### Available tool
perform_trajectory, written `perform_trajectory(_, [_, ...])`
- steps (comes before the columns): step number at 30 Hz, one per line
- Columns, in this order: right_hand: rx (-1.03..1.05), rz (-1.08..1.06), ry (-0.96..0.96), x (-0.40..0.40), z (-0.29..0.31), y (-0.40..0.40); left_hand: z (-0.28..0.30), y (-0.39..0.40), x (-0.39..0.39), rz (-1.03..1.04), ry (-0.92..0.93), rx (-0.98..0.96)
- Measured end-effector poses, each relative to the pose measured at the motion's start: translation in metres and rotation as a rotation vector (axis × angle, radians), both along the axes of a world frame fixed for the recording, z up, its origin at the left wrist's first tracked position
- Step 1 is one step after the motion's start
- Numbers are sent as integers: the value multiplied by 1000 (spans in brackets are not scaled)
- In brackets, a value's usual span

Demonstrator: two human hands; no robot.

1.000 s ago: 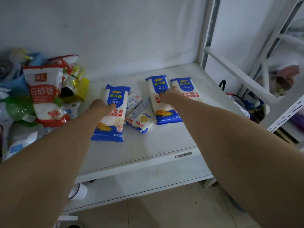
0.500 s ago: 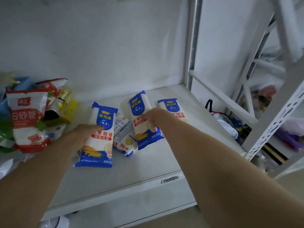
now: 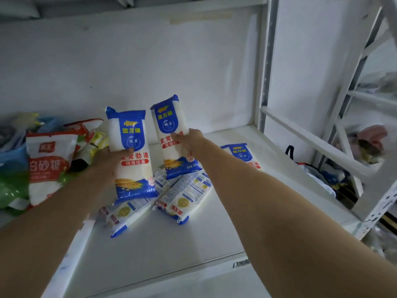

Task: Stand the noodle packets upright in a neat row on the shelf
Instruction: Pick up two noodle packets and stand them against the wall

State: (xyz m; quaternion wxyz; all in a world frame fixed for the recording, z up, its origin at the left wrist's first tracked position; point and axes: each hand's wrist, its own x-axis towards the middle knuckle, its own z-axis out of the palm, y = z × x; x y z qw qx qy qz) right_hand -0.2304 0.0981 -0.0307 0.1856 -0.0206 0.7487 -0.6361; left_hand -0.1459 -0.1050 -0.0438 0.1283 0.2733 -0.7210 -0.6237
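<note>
My left hand [image 3: 109,161] grips a blue-and-white noodle packet [image 3: 132,155] by its left edge and holds it upright above the white shelf [image 3: 171,250]. My right hand [image 3: 190,139] grips a second noodle packet [image 3: 171,134] by its right edge, upright and slightly tilted, beside the first. Two more packets lie flat, back side up: one [image 3: 123,214] under the left packet, one [image 3: 184,198] under the right. A fifth packet [image 3: 242,154] lies flat behind my right forearm, partly hidden.
A red-and-white sugar bag [image 3: 48,166] and several other bags crowd the shelf's left end. The white wall stands close behind. A white upright post [image 3: 265,82] and a slanted brace [image 3: 311,143] bound the right end, with clutter beyond.
Both hands have lifted their packets off the shelf and turned them upright. The camera has moved closer and tilted up. Two flat packets underneath are now uncovered.
</note>
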Motion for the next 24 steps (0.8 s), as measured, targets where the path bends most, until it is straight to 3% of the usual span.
perform_trajectory(5, [-169, -42, 38, -23, -8, -25, 14, -24, -32, 11, 183, 85])
perform_trajectory(12, [-290, -19, 192, -58, -27, -59, -8, -48, -66, 73, 269, 48])
perform_trajectory(20, [-264, 44, 258, -98, -48, -93, -41, -80, -99, 24, 407, 91])
perform_trajectory(24, [-287, 64, 247, -117, -68, -108, -52, -93, -116, 62, 347, 128])
